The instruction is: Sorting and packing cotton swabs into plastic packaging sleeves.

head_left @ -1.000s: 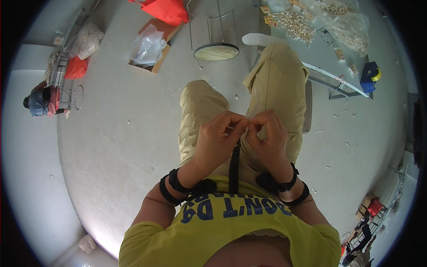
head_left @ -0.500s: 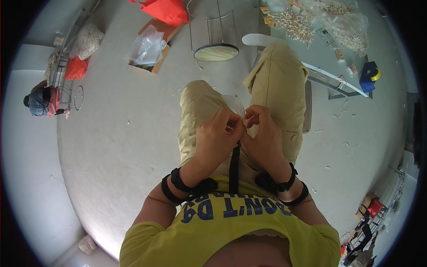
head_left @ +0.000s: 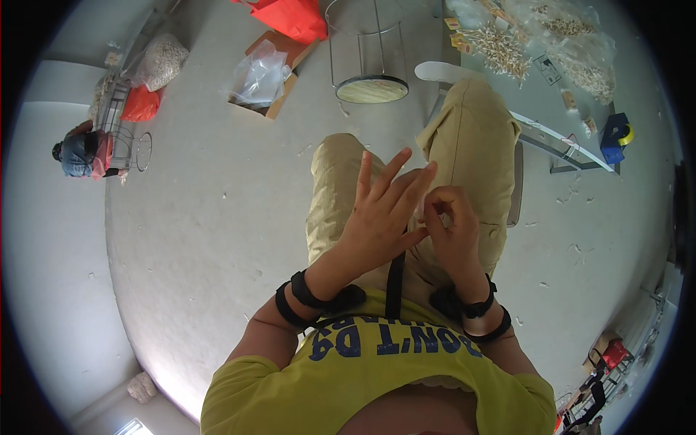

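Observation:
Over my lap my left hand (head_left: 380,214) is open, its fingers spread and pointing away from me. The thumb reaches across to the right hand's fingertips. My right hand (head_left: 455,225) is closed in a pinch, thumb against curled fingers. A small pale, see-through bit seems to show between the two hands, too faint to name. Beneath the hands are my tan trousers (head_left: 335,170), and a black strap (head_left: 395,283) hangs down the middle. Each wrist wears black bands.
At the right a table (head_left: 533,94) bears piles of small pale sticks (head_left: 500,51) in clear bags, and a blue tape dispenser (head_left: 616,138). Ahead stand a round-seated stool (head_left: 372,89) and a cardboard box (head_left: 272,105) with clear plastic bags. A person (head_left: 80,154) works far left.
My left hand has opened from a pinch and spread its fingers. My right hand's fingers have curled into a tighter pinch. The whole view has shifted slightly.

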A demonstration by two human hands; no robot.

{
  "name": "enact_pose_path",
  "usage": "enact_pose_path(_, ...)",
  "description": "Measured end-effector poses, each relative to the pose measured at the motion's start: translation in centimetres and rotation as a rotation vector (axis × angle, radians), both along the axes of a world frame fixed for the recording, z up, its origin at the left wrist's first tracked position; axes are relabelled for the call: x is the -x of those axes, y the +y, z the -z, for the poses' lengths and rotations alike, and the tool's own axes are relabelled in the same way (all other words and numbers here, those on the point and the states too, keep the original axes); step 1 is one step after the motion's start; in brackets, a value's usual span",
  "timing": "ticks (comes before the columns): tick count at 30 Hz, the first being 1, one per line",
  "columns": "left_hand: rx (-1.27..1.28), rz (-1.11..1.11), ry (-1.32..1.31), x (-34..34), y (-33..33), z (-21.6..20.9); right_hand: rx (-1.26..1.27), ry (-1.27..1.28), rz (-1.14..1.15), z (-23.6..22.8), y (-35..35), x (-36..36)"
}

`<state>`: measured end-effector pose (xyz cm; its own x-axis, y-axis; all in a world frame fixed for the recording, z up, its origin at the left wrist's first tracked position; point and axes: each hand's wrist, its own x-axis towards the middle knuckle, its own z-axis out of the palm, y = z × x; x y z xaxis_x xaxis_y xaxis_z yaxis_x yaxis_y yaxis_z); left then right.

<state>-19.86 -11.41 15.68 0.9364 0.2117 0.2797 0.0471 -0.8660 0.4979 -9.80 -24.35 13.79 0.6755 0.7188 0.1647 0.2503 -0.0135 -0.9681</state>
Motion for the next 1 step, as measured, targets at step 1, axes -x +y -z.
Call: enact_pose_path(1, -0.013, -0.02, -0.008, -0.03, 0.25, 0.23, 0.002, 0.0, 0.004, -0.02, -0.07, -0.03)
